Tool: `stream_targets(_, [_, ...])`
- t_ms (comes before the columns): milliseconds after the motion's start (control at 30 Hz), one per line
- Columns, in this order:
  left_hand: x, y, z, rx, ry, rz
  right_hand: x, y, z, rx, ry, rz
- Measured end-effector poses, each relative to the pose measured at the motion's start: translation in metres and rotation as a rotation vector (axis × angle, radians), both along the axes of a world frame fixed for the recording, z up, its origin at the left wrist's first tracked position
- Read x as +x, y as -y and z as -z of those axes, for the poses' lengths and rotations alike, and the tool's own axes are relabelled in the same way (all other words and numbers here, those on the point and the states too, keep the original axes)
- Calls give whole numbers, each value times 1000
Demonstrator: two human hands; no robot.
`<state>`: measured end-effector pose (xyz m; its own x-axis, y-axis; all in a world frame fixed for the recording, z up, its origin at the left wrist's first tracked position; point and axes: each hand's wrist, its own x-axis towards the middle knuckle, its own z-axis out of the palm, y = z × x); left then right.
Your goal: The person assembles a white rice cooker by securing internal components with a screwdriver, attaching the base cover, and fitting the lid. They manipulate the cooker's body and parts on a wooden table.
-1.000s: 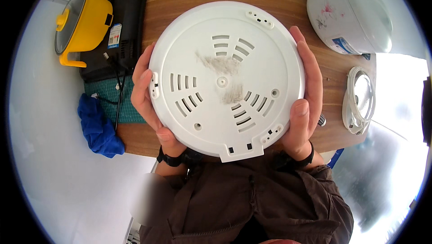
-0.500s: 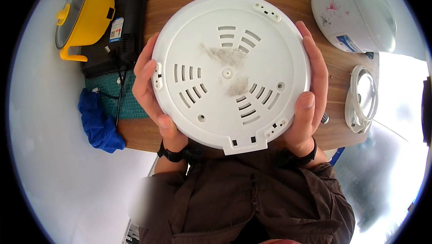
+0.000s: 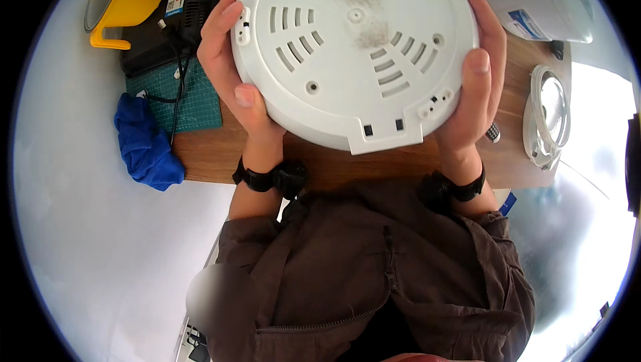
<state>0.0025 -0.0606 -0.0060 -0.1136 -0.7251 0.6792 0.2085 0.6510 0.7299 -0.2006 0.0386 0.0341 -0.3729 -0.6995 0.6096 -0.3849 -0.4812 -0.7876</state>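
Raised above the table is a round white plastic base cover [image 3: 334, 68] with vent slots, screw holes and a small squared tab at its near edge. Grey scuff marks run across its middle. My left hand [image 3: 230, 68] is wrapped round its left rim, thumb on the near side. The opposite rim sits in my right hand [image 3: 477, 75], whose thumb presses along the edge. The far edge of the cover is cut off by the top of the picture. What lies under the cover is hidden.
A yellow pot [image 3: 137, 2] stands on a black appliance [image 3: 143, 48] at far left. Below are a green cutting mat [image 3: 203, 98], black cables and a blue cloth [image 3: 143, 145]. To the right are a white rice cooker [image 3: 541, 2] and a round white lid part [image 3: 549, 115] by the table's edge.
The view has shifted, so the table, the hands and the cover all sit higher in the picture. Both hands keep the same hold on the base cover.
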Motion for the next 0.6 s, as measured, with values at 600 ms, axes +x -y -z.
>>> stream_targets(600, [-11,-4,-7,-141,-93,179,7,-12,-2,-108,270,-192])
